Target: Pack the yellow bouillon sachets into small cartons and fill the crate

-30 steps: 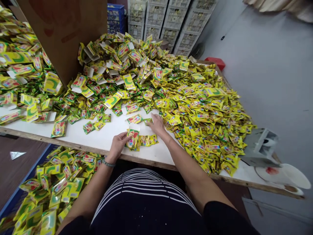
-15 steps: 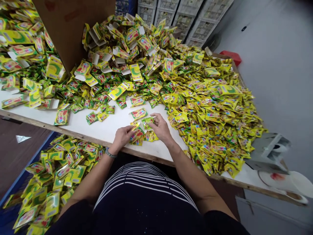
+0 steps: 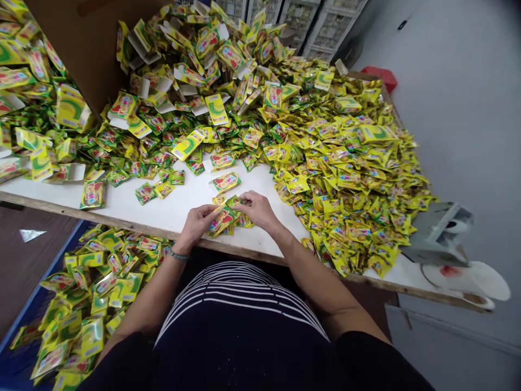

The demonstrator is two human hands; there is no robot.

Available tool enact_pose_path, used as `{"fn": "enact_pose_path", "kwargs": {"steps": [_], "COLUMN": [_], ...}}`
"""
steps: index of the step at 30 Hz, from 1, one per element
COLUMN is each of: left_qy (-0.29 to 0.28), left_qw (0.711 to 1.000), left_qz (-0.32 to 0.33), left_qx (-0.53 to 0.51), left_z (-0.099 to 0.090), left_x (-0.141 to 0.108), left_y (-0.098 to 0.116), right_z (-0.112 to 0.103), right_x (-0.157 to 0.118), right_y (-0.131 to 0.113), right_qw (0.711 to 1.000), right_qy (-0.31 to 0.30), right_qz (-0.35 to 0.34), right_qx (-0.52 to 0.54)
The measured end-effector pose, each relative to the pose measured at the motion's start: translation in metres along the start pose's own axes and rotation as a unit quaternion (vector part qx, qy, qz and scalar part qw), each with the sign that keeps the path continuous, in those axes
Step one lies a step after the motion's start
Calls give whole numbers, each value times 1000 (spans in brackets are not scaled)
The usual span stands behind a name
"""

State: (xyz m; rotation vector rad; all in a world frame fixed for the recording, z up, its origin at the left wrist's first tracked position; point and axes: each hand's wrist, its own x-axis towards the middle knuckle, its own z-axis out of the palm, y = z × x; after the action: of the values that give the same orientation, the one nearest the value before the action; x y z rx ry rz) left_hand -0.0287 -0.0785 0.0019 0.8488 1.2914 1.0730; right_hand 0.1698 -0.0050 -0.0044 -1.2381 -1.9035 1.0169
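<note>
Near: blue crate [image 3: 14, 347], below the surface [image 3: 173, 203] at its left, filled with glossy printed cartons. Raw wooden strip along the surface's front edge; top smooth and white.

Front edge, centre: left hand [image 3: 195, 222], beaded bracelet at wrist, fingers pinched narrow on a small printed carton [image 3: 222, 220], thin card, rectangular, tilted. Right hand [image 3: 260, 210], fingers closed narrow on a green sachet [image 3: 233, 201], crinkled film, at the carton's upper end. Yellow sachets [image 3: 244, 221] just beside and partly under it.

Hazards, as judged: slick film could slip from the pinch; a sachet corner could catch on the card rim and crease it; pressure could buckle the thin walls; an elbow or sleeve could sweep loose sachets over the front edge.

Beyond the hands: one printed carton [image 3: 227, 182], lying flat. Right side: broad heap of yellow pillow-shaped sachets [image 3: 337, 184], sloping to the front edge; slide possible if nudged.

Far: jumbled open-flapped cartons [image 3: 215, 106]; brown cardboard panel [image 3: 69, 49], far left; white plastic lattice crates [image 3: 334, 27], behind.
</note>
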Motion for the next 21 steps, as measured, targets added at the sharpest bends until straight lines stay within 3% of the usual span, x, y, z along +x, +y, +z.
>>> {"fn": "enact_pose_path", "kwargs": {"steps": [3,7,10,12,14,17,21], "left_qy": [16,35,51,66,76,75,57], "left_qw": [1000,998,992,984,977,974,983], "left_qz": [-11,-4,18,33,46,52,47], "left_qx": [-3,45,114,161,193,206,166], "left_z": [-1,-6,-11,-13,-14,-12,-3], "left_x": [0,2,4,4,4,3,2], "left_y": [-2,-9,-13,-14,-14,-14,-12], "right_z": [-3,-1,1,-3,-8,-10,2], "right_x": [-16,-40,-48,-49,-48,-44,-35], "right_y": [11,27,35,37,36,27,8], "right_qw": [999,982,980,989,993,971,949], "right_qy": [18,14,11,52,98,138,141], "right_qz": [9,-8,-25,-8,51,131,127], "right_qx": [-35,-188,-199,-140,-42,142,251]}}
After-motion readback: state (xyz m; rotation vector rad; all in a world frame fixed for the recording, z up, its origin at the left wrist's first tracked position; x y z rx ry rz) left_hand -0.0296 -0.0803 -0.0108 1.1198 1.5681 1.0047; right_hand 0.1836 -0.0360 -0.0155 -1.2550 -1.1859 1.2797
